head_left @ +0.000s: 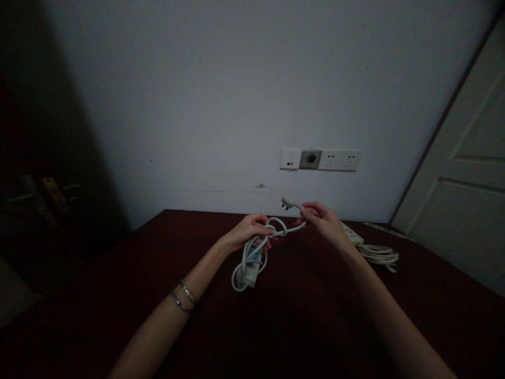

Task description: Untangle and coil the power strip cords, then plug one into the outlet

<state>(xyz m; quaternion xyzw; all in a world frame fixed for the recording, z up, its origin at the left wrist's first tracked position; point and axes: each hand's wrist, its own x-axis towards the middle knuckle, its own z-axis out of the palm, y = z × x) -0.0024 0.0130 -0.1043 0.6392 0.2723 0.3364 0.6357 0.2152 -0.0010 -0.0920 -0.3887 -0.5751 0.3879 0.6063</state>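
My left hand (254,230) is closed around a white power strip (251,269) and loops of its cord, above the dark red tabletop. The white cord (279,227) is wound about the strip and makes a loose loop between my hands. My right hand (317,216) pinches the cord close to its plug (288,202), whose prongs point left and down. Part of the strip is hidden by the loops and my left fingers.
A second white power strip (352,233) lies at the right on the table (213,326), beside its coiled cord (381,256). Wall sockets (340,160) sit behind, next to a grey wall plate (310,159). A panelled door (469,147) stands at the right.
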